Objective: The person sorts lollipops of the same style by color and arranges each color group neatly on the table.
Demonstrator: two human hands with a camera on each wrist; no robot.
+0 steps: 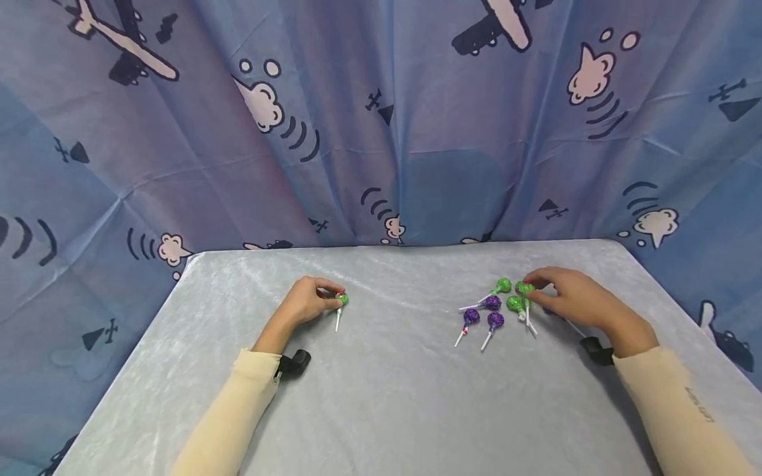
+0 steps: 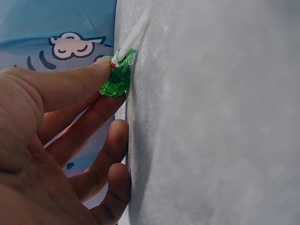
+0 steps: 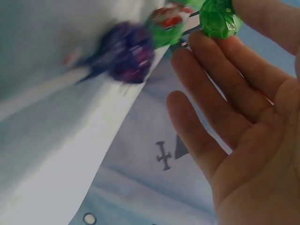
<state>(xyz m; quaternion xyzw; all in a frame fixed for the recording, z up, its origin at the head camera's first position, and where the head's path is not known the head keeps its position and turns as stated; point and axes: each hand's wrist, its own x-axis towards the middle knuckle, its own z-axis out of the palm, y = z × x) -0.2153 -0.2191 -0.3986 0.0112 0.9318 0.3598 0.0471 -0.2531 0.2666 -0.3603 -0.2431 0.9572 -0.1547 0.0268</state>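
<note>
While your left hand [image 1: 305,302] pinches one green-wrapped lollipop [image 2: 117,83], well apart from the rest, your right hand [image 1: 574,297] pinches a second green lollipop [image 3: 218,21]. Just left of that hand, on the pale tablecloth [image 1: 405,396]: loose green lollipops [image 1: 503,285]; three purple-wrapped lollipops [image 1: 495,320]. Partly hidden by the hand: another purple lollipop [image 3: 129,51].

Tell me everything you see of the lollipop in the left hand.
The lollipop has a round ball in shiny, crinkled, plastic-looking green wrapping with some red, flaring where the straight white stick begins. The left hand pinches the ball between thumb and fingers. In the head view the stick points toward the person, well apart from the other lollipops. Whether it touches the table is unclear.
</note>
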